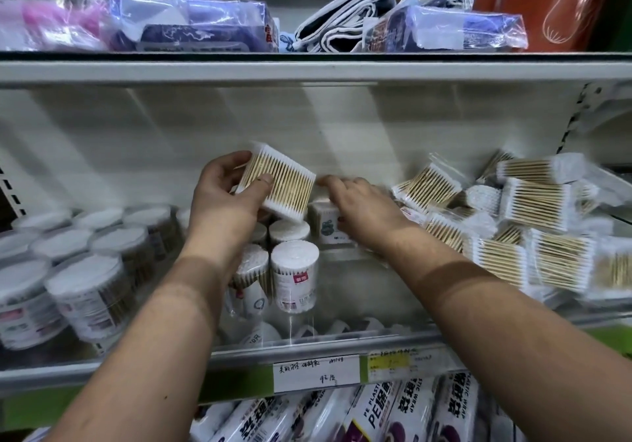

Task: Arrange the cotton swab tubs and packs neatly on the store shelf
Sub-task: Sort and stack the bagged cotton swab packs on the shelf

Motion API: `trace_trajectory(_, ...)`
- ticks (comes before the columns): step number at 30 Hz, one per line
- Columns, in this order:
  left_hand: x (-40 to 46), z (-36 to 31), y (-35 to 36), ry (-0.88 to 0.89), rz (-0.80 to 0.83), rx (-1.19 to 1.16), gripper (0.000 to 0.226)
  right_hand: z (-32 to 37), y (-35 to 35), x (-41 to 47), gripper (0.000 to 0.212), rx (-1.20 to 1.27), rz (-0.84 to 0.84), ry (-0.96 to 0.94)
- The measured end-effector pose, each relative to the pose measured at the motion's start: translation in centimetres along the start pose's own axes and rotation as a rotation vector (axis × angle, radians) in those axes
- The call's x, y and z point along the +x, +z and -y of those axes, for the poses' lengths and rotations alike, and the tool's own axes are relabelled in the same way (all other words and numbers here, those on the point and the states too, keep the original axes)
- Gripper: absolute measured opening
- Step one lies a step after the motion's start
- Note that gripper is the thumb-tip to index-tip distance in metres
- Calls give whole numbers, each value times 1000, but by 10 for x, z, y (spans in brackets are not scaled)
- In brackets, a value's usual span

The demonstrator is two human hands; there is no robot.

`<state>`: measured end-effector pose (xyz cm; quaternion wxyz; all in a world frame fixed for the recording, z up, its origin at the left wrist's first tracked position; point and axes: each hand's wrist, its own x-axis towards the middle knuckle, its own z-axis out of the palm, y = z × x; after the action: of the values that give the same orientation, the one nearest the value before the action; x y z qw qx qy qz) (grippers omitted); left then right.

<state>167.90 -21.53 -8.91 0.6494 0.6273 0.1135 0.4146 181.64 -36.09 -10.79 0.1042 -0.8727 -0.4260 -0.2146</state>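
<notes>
A flat cotton swab pack (277,181) is gripped, tilted, by the left hand (225,195) above round tubs (294,275); the blurred right hand (362,209), fingers extended, is reached toward a small box (325,224).

The held pack (277,181) shows tan sticks striped between white cotton tips. Round tubs (294,275) at the shelf's left are white-topped with red-and-white labels. The shelf (307,72) is pale grey, its front edge strip green with white price tags (316,371).
</notes>
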Motion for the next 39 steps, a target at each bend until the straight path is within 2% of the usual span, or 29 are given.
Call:
trace_trajectory(5,1,-1,3,10,23,31,36,-10,-12,-1,69,313,-2,96)
trace_trajectory(10,0,-2,8,15,52,24,36,-14,-53,-6,34,436,-58,186)
trace_trajectory(13,0,-4,12,35,74,30,35,-9,-58,-18,23,277,159,92)
trace_trajectory(15,0,-5,14,44,82,38,34,-2,-49,-24,27,124,298,13)
trace_trajectory(19,-1,-4,18,25,110,37,34,9,-26,-31,35,-442,417,-182)
trace_trajectory(21,0,-3,19,14,124,32,34,10,-25,-35,34,-609,434,-231)
trace_trajectory(25,0,-4,21,12,129,27,36,4,-28,-40,27,-671,442,-213)
trace_trajectory(29,-1,-6,21,10,141,17,34,3,-26,-38,28,-711,464,-227)
trace_trajectory(32,-2,-6,21,16,150,27,33,-5,-23,-34,32,-558,464,-156)
trace_trajectory(35,-5,-5,21,17,158,41,34,-14,-37,-33,34,-158,415,-15)
trace_trajectory(39,-8,-5,23,-5,157,20,36,-18,-68,-36,39,515,64,219)
